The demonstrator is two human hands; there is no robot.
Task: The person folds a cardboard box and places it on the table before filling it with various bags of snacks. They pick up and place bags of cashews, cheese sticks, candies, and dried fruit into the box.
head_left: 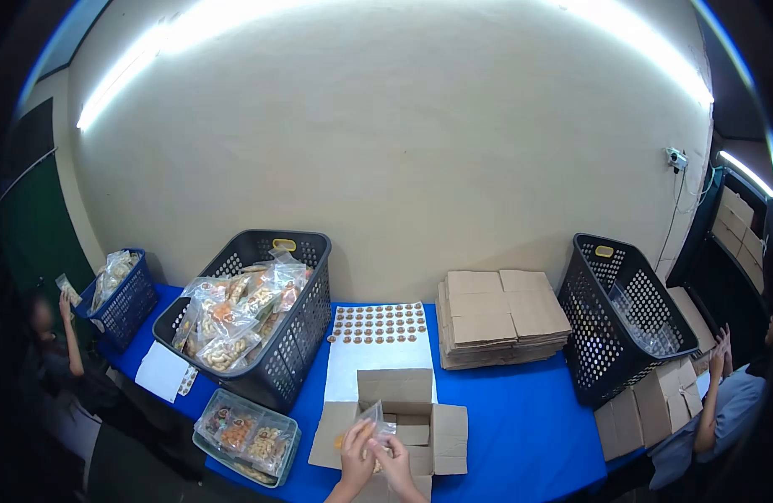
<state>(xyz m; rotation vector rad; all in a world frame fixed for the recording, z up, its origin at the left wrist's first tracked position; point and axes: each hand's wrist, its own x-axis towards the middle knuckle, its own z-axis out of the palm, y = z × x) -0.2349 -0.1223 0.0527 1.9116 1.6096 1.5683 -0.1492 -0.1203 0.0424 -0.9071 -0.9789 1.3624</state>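
My left hand (355,458) and my right hand (395,466) are close together, both closed on a transparent plastic snack bag (373,413). Its top points away from me, and my fingers cover much of the contents. Directly beneath is a cardboard box (449,440) with its flaps spread open; the hands hide part of its inside. Behind the box lies a white sheet (353,365) with rows of small round brown stickers (378,323). To the left stands a transparent plastic tub (287,464) with several bagged snacks (265,444).
A large black basket (298,352) heaped with snack bags (236,314) stands left, a blue basket (122,314) beyond it. Flattened cardboard boxes (500,318) are stacked right, beside another black basket (583,335). One person (76,360) is at far left, another (730,407) at far right.
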